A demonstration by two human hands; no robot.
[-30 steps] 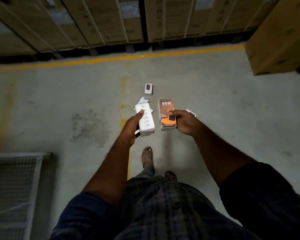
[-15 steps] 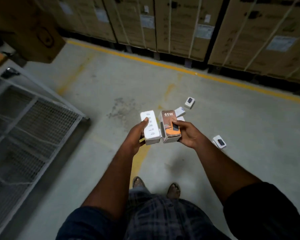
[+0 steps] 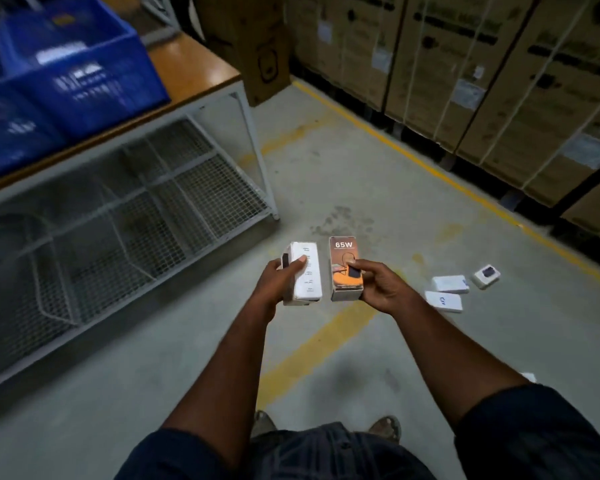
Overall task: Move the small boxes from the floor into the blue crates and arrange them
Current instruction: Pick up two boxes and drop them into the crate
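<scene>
Held up just right of the wood-topped, white-framed mesh table (image 3: 194, 64), two small boxes: a white oblong cardboard box (image 3: 307, 275) gripped in the curled fingers of the left hand (image 3: 278, 282), and an orange-and-brown "65W" cardboard box (image 3: 345, 268) pinched by the right hand (image 3: 378, 289). Farther right of the table, on the floor, three small white boxes: plain (image 3: 450, 284), printed (image 3: 444, 301), squarish (image 3: 486, 276); also a white sliver (image 3: 530, 377), mostly hidden behind the right forearm. On the table, two blue plastic crates (image 3: 84, 64) (image 3: 4, 133), blurred and cut off, contents unreadable.

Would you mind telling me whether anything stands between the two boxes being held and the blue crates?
Nothing visible does. The left hand holds the white box and the right hand the 65W box; the blue crates sit on the table up left, open air between.
</scene>
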